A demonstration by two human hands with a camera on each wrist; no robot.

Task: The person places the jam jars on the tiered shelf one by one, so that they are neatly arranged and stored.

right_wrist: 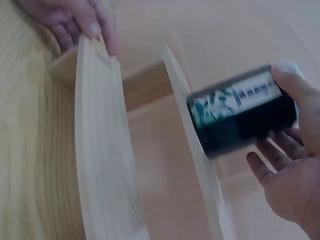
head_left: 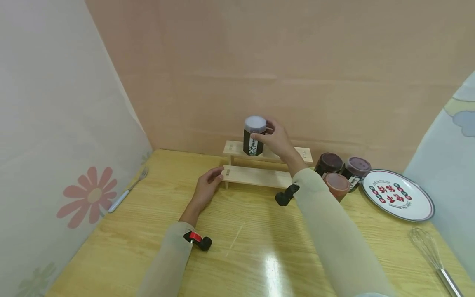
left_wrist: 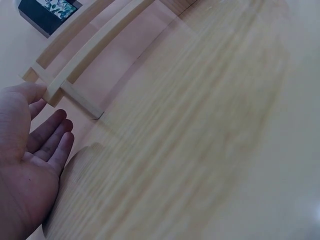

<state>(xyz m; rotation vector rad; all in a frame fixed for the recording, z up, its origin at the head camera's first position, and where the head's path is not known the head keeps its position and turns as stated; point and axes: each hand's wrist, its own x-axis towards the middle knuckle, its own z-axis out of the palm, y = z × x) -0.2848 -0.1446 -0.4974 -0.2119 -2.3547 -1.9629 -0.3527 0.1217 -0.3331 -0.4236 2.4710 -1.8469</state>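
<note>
My right hand (head_left: 276,140) grips a dark jar (head_left: 253,142) with a whitish lid and a printed label, thumb on its near side. The jar stands upright at the upper board of a two-tier wooden shelf (head_left: 256,176); in the right wrist view its base (right_wrist: 202,127) is right at that board's edge. At the shelf's left end, my left hand (head_left: 208,185) pinches the lower board between thumb and index finger. The other fingers (left_wrist: 52,135) of that hand hang loosely below the board, as the left wrist view shows.
Right of the shelf stand a dark-lidded jar (head_left: 329,162), a purple-lidded jar (head_left: 357,166) and an orange-brown jar (head_left: 337,185), partly behind my right sleeve. Beyond them are a white plate (head_left: 415,208) with red lettering and a whisk (head_left: 428,251). A fork (head_left: 128,192) lies at the left table edge.
</note>
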